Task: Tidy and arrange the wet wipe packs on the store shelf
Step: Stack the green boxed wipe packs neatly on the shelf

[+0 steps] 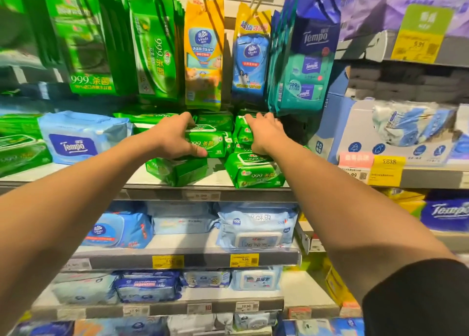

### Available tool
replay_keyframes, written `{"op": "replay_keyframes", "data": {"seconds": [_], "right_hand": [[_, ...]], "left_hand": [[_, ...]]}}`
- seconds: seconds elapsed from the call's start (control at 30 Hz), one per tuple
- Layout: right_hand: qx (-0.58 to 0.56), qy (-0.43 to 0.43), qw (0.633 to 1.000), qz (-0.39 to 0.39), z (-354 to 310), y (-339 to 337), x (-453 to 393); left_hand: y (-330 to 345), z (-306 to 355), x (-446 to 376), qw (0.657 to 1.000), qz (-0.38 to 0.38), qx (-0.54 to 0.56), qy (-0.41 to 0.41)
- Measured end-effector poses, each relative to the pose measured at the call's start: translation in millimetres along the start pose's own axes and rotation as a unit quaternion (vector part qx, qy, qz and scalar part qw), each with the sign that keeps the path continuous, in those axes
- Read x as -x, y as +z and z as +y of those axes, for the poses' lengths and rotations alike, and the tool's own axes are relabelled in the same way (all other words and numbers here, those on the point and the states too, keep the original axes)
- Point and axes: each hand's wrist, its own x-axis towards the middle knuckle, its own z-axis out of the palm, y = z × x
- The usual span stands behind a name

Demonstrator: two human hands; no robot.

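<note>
Green wet wipe packs stand in two stacks on the middle shelf (208,183). My left hand (175,139) grips the upper pack of the left stack (213,142), thumb on its front and fingers over its top. Under it a lower green pack (177,170) sits askew near the shelf edge. My right hand (265,132) holds the upper pack of the right stack (241,130), fingers curled over its top. The bottom right pack (255,172) lies flat with its lid facing up. More green packs (215,120) sit behind.
A pale blue Tempo pack (81,137) lies left of the stacks. Hanging packs (203,56) dangle just above my hands. A blue and white carton (396,132) stands to the right. Lower shelves hold blue wipe packs (256,229).
</note>
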Motion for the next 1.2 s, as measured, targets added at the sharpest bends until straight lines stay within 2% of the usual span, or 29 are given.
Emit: {"op": "replay_keyframes", "data": {"seconds": [0.17, 0.37, 0.57, 0.67, 0.77, 0.83, 1.03, 1.2], "right_hand": [[-0.035, 0.028, 0.999, -0.004, 0, 4, 0], [-0.037, -0.023, 0.998, 0.038, 2, 2, 1], [-0.161, 0.026, 0.987, -0.005, -2, -10, -5], [-0.140, 0.004, 0.990, -0.029, 0, -9, -6], [-0.097, -0.032, 0.995, 0.007, 1, -5, -5], [-0.096, -0.023, 0.994, 0.041, 2, -3, -4], [-0.068, -0.004, 0.995, 0.077, 2, 6, -7], [-0.091, 0.043, 0.994, 0.034, 0, 17, -17]], "left_hand": [[-2, -1, 1, 1.000, -0.006, 0.010, -0.001], [-8, -4, 1, 1.000, -0.018, 0.016, -0.004], [-11, -5, -3, 0.999, -0.035, 0.009, -0.008], [-11, -6, -5, 0.999, -0.036, 0.014, -0.009], [-10, -7, -6, 0.999, -0.033, 0.016, -0.006], [-10, -7, -7, 1.000, -0.027, 0.016, -0.004], [-9, -7, -12, 1.000, -0.020, 0.016, 0.012], [-4, -3, -18, 0.999, -0.018, 0.018, 0.022]]}}
